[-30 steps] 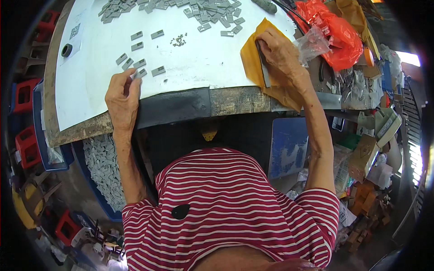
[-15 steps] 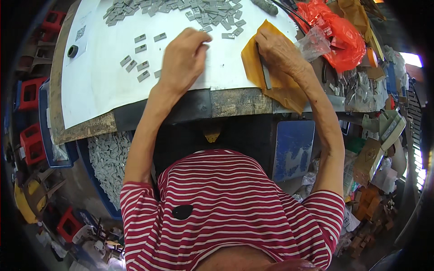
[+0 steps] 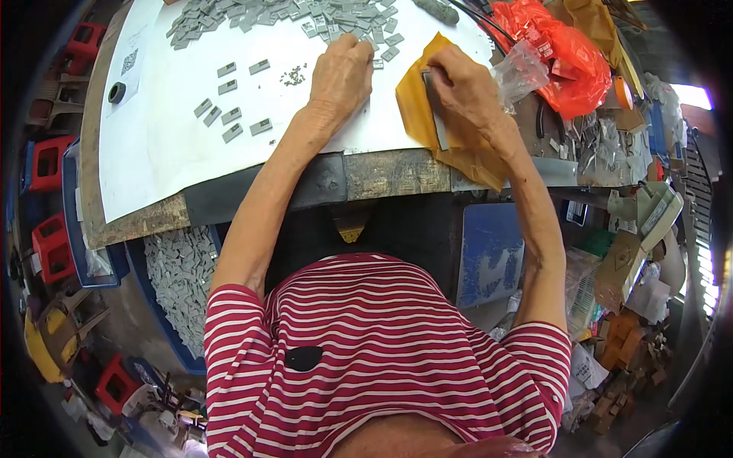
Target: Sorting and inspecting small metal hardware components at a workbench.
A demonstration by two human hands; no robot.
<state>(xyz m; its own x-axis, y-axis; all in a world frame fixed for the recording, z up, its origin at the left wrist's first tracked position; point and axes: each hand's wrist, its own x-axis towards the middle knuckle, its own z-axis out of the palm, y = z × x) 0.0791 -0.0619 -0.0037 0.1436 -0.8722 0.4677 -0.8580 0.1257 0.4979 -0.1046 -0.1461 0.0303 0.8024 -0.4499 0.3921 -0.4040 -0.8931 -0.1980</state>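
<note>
Reaching into heap of small grey pieces [image 3: 305, 14] at far edge of white sheet [image 3: 160, 145]: left hand [image 3: 341, 75], fingers curled down on pile edge; whether piece is pinched, cannot tell. Right hand [image 3: 467, 88] clamped on flat metal tool [image 3: 435, 107], pressed onto yellow cloth [image 3: 416, 114]. Sorted pieces [image 3: 233, 95] lie apart, left. Best practice, by my read: pick one piece only, don't scatter heap, hold tool flat and steady.

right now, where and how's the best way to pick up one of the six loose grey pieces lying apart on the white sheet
Probably from straight above, pinching the two long edges. Each loose grey piece lies flat on the white sheet, apart from its neighbours, so fingertips fit at both sides. The left hand is nearer than the right hand.
</note>
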